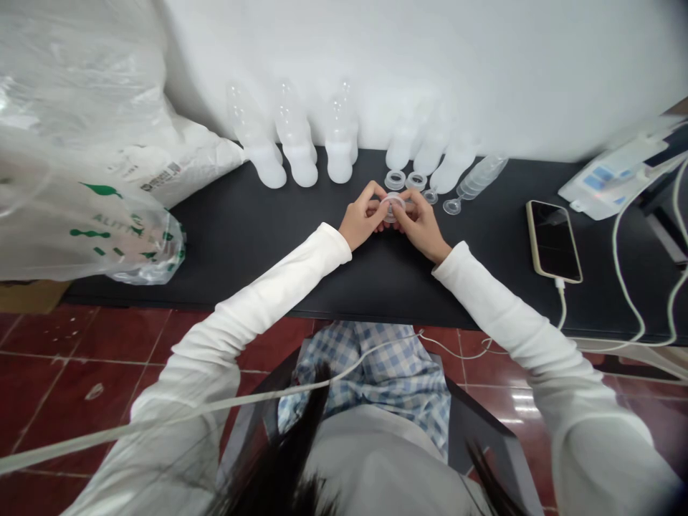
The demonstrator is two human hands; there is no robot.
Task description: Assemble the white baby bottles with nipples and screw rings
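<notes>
My left hand [365, 218] and my right hand [422, 222] meet over the black table, fingers closed around a translucent white ring [395, 197]. Both thumbs press on its near side, and the fingertips underneath are partly hidden. Just beyond it lie two similar rings, one on the left [395, 180] and one on the right [416, 181]. Close to my right hand are a small clear disc-like piece [431, 196] and a row of nested clear caps [476, 180] with a round piece [452, 207] at its near end.
Several white bottles with clear domed tops [304, 168] stand along the wall at left; more pale bottles [450, 172] stand right of them. Large plastic bags [123, 215] fill the left end. A phone [555, 240] on a cable and a white box [607, 179] lie right.
</notes>
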